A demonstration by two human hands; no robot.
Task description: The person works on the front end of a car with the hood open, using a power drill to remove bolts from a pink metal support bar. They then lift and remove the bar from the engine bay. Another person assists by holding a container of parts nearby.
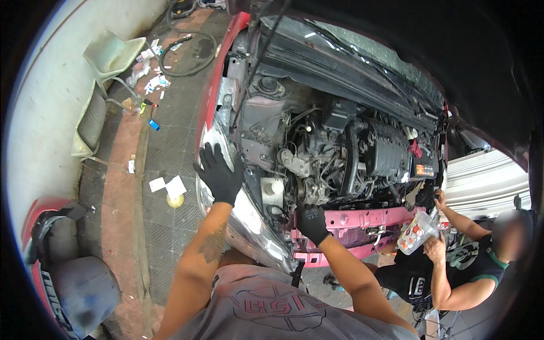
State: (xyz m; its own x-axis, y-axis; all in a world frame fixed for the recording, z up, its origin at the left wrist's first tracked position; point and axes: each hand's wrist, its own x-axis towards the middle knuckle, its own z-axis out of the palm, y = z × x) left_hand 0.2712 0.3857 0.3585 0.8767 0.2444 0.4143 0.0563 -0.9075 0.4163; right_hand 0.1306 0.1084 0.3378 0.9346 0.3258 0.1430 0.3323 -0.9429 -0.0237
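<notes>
My left hand (220,175), in a black glove, lies with fingers spread over the upper end of the headlight (252,224) and the bare edge of the red fender (214,93). My right hand (310,222), gloved alike, is at the left end of the pink front crossmember (345,220). Its fingers curl down toward the engine bay; their tips and whatever they may grip are hidden. Just left of it sits a whitish fluid reservoir (272,191). Beyond lies the engine (323,153), with hoses and a dark cover.
At right, another person (464,255) holds a clear plastic container (416,233) of small parts by the car's front. The raised hood (481,62) hangs overhead. Chairs (110,54), a coiled hose (190,71), scattered papers (170,186) and a grey bumper part (85,294) occupy the left side.
</notes>
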